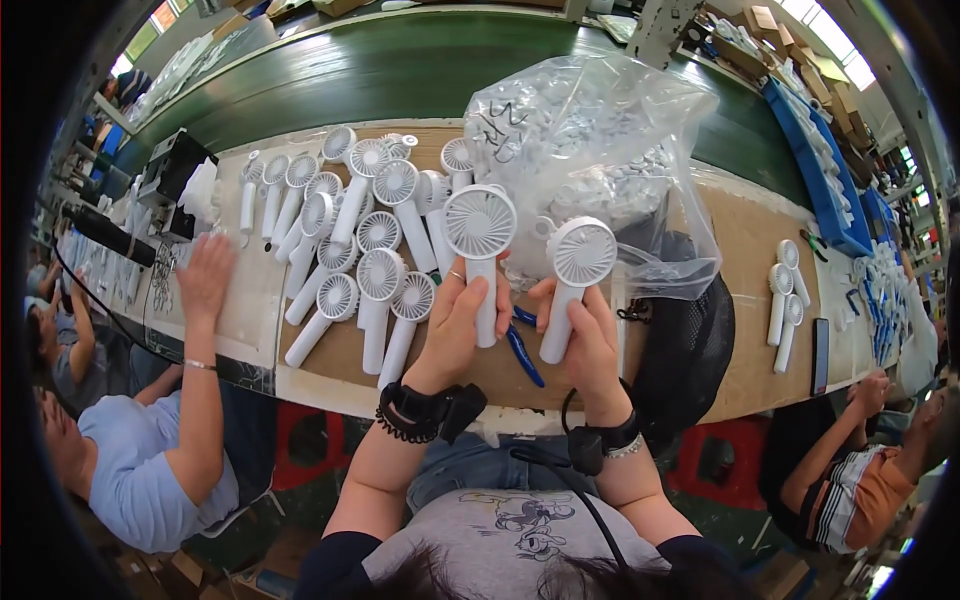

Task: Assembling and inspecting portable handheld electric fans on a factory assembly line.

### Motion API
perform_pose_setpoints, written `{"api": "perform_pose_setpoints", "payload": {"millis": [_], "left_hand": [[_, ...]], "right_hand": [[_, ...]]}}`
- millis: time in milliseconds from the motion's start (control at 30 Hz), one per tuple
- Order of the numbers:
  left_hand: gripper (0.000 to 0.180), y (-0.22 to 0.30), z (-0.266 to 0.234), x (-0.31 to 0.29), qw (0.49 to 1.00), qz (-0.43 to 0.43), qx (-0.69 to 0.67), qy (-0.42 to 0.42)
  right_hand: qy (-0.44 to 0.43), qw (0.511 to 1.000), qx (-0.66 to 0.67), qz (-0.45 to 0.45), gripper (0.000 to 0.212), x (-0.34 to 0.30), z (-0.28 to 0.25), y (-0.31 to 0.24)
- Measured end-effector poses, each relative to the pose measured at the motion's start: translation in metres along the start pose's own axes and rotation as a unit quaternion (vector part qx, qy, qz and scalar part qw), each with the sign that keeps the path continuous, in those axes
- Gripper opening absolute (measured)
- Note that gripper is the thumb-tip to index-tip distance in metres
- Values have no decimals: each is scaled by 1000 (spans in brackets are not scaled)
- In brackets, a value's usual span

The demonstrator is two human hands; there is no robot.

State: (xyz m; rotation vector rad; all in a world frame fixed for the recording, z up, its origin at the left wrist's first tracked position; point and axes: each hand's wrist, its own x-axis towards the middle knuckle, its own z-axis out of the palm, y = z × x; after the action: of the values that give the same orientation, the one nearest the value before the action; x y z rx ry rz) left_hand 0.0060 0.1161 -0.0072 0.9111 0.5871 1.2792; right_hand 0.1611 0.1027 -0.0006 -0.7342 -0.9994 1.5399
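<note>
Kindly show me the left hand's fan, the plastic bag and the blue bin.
Fan (pixel 480 228) in the left hand (pixel 453 325): head view, on round grille.
Plastic bag (pixel 640 112): head view, clear film.
Blue bin (pixel 848 241): head view, near end wall.

The left grip (pixel 456 325) partly hides one white fan's handle (pixel 486 322).

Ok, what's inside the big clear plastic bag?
Many small white pieces show through the bag; deeper ones are hidden, and the fan in the right hand covers part.

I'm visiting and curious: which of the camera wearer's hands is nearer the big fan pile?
Left: the left hand is at the right edge of the fan pile; the right hand is farther right.
</note>
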Motion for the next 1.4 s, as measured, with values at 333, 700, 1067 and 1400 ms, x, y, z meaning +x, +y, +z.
{"api": "perform_pose_setpoints", "payload": {"millis": [333,700,1067,1400], "left_hand": [[35,-1,2,-3,998,4,24,52],[37,-4,-7,0,999,-9,3,33],[36,-6,-5,-4,1000,11,0,27],[34,-5,-5,-3,999,15,-31,32]], "right_hand": [[25,999,-16,-27,34,-4,7,3],[40,998,-42,-26,29,0,11,3],[29,998,-34,-35,28,-5,8,1],[40,998,-41,-34,27,-3,10,2]]}}
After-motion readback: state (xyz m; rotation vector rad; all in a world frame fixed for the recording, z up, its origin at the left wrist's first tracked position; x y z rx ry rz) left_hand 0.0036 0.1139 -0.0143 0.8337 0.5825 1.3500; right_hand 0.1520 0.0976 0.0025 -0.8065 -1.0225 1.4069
